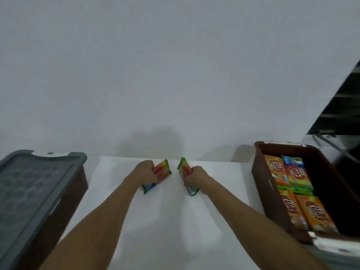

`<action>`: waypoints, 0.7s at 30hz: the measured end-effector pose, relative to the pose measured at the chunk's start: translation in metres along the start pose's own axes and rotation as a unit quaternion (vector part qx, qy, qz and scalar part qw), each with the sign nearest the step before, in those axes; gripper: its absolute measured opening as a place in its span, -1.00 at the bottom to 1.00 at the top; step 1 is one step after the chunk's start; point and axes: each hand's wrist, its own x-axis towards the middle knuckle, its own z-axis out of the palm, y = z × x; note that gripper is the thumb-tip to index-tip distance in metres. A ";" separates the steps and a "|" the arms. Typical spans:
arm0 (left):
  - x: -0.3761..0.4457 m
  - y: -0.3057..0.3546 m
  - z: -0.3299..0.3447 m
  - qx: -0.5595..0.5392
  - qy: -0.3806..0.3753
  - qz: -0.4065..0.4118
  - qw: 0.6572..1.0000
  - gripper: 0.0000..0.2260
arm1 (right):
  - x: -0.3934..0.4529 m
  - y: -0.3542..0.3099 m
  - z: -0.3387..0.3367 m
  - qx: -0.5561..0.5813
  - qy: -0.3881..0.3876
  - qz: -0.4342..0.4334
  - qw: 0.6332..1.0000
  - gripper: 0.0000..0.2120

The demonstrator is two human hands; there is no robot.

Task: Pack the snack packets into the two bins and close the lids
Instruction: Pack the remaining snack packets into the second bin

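While left hand [145,171] and right hand [195,177] each clamp one snack packet [163,168] mid-body: light, crinkly, crushable; open bin [259,172] at 3 o'clock.

I see the closed bin [39,191] at the desk's [165,221] left edge, the open bin [272,191] with packets [292,172] inside at its right edge, and two packets between them near the back edge.

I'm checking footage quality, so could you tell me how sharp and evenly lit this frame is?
Head view: soft throughout, packet print unreadable; the left hand and right hand cast a faint shadow on the wall; wide-angle bending tilts the closed bin and open bin outward; no glare.
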 end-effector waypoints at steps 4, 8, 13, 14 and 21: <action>-0.045 0.087 -0.011 -0.081 0.029 0.044 0.995 -0.72 | -0.048 0.028 -0.068 0.076 -0.037 -0.088 0.993 -0.74; -0.108 0.204 -0.013 -0.180 0.075 0.170 0.966 -0.74 | -0.102 0.078 -0.166 0.172 0.075 -0.130 0.974 -0.65; -0.158 0.316 0.038 -0.083 0.060 0.263 0.959 -0.70 | -0.140 0.159 -0.239 0.175 0.039 -0.082 0.980 -0.58; -0.162 0.327 0.055 -0.039 0.075 0.270 0.959 -0.66 | -0.144 0.171 -0.242 0.140 0.043 -0.062 0.987 -0.58; -0.162 0.350 0.130 0.199 0.049 0.253 0.946 -0.56 | -0.129 0.217 -0.225 -0.167 0.083 0.049 0.981 -0.52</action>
